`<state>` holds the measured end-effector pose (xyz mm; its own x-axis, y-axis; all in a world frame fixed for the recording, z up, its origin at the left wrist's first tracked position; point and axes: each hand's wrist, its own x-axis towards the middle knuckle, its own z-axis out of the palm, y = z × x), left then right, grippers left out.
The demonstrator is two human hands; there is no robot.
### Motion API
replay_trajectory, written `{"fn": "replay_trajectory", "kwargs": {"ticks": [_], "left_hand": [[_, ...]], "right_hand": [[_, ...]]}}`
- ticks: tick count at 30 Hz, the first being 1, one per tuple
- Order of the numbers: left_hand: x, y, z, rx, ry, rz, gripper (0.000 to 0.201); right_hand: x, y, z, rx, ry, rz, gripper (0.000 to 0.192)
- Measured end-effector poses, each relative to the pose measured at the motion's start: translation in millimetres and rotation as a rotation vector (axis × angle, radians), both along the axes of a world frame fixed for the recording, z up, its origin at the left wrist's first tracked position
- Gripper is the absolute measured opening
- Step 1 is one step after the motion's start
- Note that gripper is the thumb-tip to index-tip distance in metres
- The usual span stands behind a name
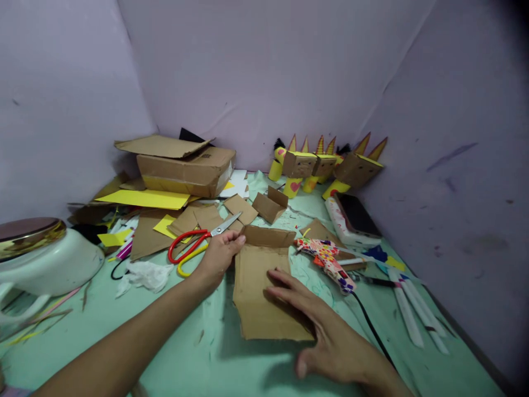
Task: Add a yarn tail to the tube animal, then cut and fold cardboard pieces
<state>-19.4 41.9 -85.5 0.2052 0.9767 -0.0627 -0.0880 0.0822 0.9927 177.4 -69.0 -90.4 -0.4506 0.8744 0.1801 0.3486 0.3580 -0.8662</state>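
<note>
A piece of brown cardboard (pixel 264 292) is in front of me, its far end folded up into a flap and its left edge ragged. My left hand (pixel 221 256) is closed on the cardboard's upper left edge near the fold, thumb on top. Over the right part of the cardboard is my right hand (pixel 320 325), fingers spread and fingertips at its surface, thumb apart. Scissors (pixel 198 240) with one red and one yellow handle lie just beyond my left hand, blades parted. A flower-patterned glue gun (pixel 328 262) lies right of the cardboard.
A cardboard box (pixel 185 171) stands at the back left beside yellow sheets (pixel 142 198) and scraps. Several yellow-and-brown horned cardboard figures (pixel 300 165) line the back right. A phone (pixel 357 212) rests on a white box; markers (pixel 421 314) lie right. A white mug-like object (pixel 49 259) is left.
</note>
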Motion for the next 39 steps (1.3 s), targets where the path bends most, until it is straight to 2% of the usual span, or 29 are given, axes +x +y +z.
{"fn": "replay_trajectory", "kwargs": {"ticks": [2, 4, 6, 7, 9, 11, 14, 18, 21, 24, 27, 33, 39], "left_hand": [[1.6, -3.1, -0.3, -0.004, -0.046, 0.064, 0.029], [2.7, -7.5, 1.0, 0.018, -0.067, 0.131, 0.030], [3.9, -12.8, 3.5, 0.060, -0.074, 0.206, 0.028], [4.7, -15.5, 4.8, 0.082, -0.079, 0.243, 0.026], [6.7, -19.9, 6.7, 0.116, -0.102, 0.306, 0.023], [8.9, -21.8, 7.0, 0.109, -0.148, 0.337, 0.021], [11.2, -19.5, 5.2, -0.015, -0.280, 0.338, 0.018], [9.9, -13.4, 3.8, -0.182, -0.336, 0.267, 0.018], [4.4, -10.1, 5.4, -0.237, -0.273, 0.200, 0.018], [-4.6, -6.5, 8.2, -0.221, -0.204, 0.170, 0.022], [-13.8, -2.9, 12.6, -0.169, -0.160, 0.149, 0.024], [-23.0, -0.2, 22.6, -0.257, 0.091, -0.076, 0.025], [-26.3, -0.7, 23.9, -0.288, 0.083, -0.080, 0.020]], "right_hand": [[-2.3, 3.4, 0.2, 0.002, 0.180, -0.139, 0.057], [-4.9, 7.7, -2.6, 0.017, 0.409, -0.411, 0.045], [-8.1, 10.2, -5.2, -0.067, 0.578, -0.620, 0.049], [-10.0, 10.2, -5.2, -0.159, 0.629, -0.636, 0.056], [-14.8, 7.5, -1.6, -0.381, 0.679, -0.519, 0.066], [-20.2, 3.1, 5.6, -0.546, 0.707, -0.327, 0.069], [-25.6, -0.9, 14.9, -0.606, 0.709, -0.171, 0.059], [-21.0, 0.5, 12.9, -0.612, 0.723, -0.142, 0.042], [-11.3, 2.5, 6.0, -0.717, 0.756, -0.167, 0.045], [-2.7, 4.1, 3.7, -0.850, 0.766, -0.212, 0.052], [0.5, 5.1, 6.6, -0.917, 0.719, -0.182, 0.056], [-0.2, 3.4, 8.7, -0.906, 0.616, -0.042, 0.064], [1.4, 0.9, 8.2, -0.886, 0.576, -0.023, 0.066]]}}
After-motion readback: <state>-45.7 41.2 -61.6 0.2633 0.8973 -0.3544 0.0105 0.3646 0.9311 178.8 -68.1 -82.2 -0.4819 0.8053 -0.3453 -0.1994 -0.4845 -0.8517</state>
